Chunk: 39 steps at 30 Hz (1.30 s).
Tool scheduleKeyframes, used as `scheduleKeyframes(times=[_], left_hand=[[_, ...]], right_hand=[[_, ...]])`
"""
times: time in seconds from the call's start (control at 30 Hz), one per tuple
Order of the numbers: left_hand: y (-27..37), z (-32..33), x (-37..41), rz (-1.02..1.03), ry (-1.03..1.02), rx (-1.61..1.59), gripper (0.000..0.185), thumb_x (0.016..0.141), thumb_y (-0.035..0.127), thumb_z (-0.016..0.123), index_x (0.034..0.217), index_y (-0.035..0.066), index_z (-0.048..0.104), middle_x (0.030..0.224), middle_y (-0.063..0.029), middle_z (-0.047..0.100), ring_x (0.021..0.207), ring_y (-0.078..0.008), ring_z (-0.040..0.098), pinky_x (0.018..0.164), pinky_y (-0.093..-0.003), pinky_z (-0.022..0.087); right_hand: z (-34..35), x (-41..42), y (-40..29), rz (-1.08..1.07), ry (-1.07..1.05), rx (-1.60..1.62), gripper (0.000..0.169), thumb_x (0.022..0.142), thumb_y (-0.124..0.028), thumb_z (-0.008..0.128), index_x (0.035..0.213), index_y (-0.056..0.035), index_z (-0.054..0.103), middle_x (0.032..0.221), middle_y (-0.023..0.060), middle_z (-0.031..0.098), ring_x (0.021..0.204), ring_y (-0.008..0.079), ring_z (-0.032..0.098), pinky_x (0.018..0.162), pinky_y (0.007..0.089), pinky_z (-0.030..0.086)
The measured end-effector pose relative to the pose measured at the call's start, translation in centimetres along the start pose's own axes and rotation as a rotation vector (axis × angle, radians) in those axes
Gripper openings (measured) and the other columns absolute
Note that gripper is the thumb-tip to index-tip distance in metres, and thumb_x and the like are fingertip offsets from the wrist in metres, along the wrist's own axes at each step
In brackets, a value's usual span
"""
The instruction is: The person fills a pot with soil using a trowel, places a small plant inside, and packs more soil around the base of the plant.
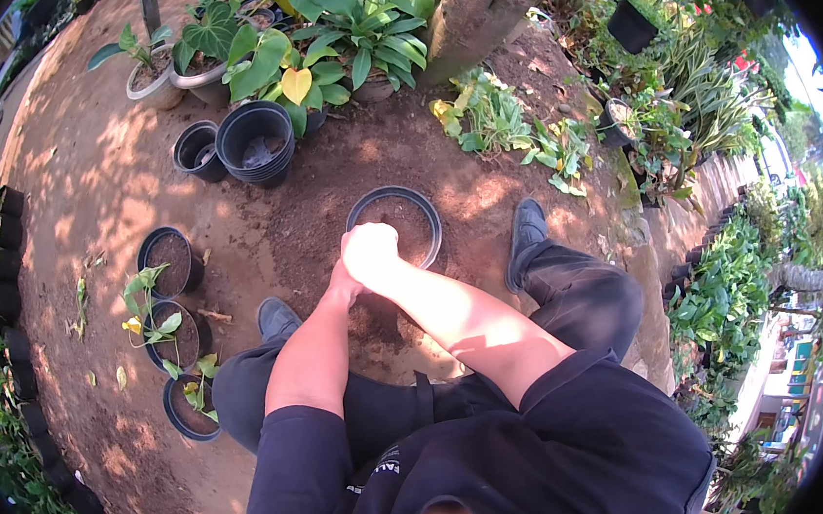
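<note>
In bright sun, my right hand (374,253) is curled and lies over my left hand (343,283) at the near left rim of a round black plastic pot (436,224). Brown soil (405,224) shows inside that pot, which stands on the ground between my feet. Glare washes out the fingers of my right hand, and it covers most of my left. Whether either one grips anything cannot be made out.
Left of me stand several soil-filled pots (171,262), two or more with drooping leafy cuttings (168,324). Stacked black nursery pots (255,144) are ahead, near potted foliage plants (370,40) and a tree trunk (482,12). Uprooted leafy plants (491,114) lie ahead right.
</note>
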State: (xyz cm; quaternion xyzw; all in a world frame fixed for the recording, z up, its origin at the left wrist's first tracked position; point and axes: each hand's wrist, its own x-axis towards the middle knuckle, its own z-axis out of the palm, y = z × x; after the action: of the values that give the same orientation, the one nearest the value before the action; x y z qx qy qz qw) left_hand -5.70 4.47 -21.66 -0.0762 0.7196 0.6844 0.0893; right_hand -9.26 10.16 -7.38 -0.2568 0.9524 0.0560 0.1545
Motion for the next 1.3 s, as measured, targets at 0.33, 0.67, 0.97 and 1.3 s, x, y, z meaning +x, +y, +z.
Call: scheduleKeyframes(times=[0.33,0.67,0.97,1.3], left_hand=[[3.2,-0.1,-0.8,-0.573,0.015,-0.149,0.043,0.096,0.012,0.024,0.137,0.019,0.014,0.074,-0.0167,0.062,0.058,-0.0213,0.062,0.049,-0.0281,0.05],[3.1,-0.7,-1.5,-0.576,0.003,-0.152,0.043,0.096,0.012,0.023,0.137,0.021,0.017,0.08,-0.0164,0.063,0.062,-0.0206,0.062,0.055,-0.0301,0.051],[2.3,0.2,-0.2,-0.471,-0.081,-0.097,0.04,0.096,0.013,0.024,0.136,0.017,0.021,0.075,-0.0132,0.062,0.057,-0.0184,0.06,0.05,-0.0287,0.048],[4.0,-0.4,-0.7,-0.61,-0.063,-0.14,0.042,0.097,0.017,0.022,0.137,0.021,0.012,0.083,-0.0159,0.063,0.067,-0.021,0.063,0.057,-0.0311,0.05]], right_hand=[[-5.4,0.8,5.5,0.007,-0.3,0.003,0.026,0.075,-0.015,0.056,0.097,-0.0062,0.065,0.098,0.0123,0.064,0.092,0.0237,0.062,0.077,0.0339,0.049],[-4.7,1.4,4.3,-0.068,-0.241,0.023,0.023,0.059,-0.009,0.063,0.082,-0.0056,0.068,0.084,0.0136,0.066,0.082,0.0242,0.065,0.068,0.0341,0.051],[0.0,1.1,1.5,-0.043,-0.055,-0.054,0.019,0.073,-0.016,0.056,0.082,-0.0061,0.069,0.079,0.0123,0.067,0.076,0.024,0.066,0.056,0.0371,0.052],[-6.0,2.3,7.7,0.02,-0.388,-0.078,0.027,0.065,-0.011,0.064,0.092,-0.0085,0.067,0.098,0.0079,0.065,0.093,0.0207,0.062,0.075,0.0328,0.05]])
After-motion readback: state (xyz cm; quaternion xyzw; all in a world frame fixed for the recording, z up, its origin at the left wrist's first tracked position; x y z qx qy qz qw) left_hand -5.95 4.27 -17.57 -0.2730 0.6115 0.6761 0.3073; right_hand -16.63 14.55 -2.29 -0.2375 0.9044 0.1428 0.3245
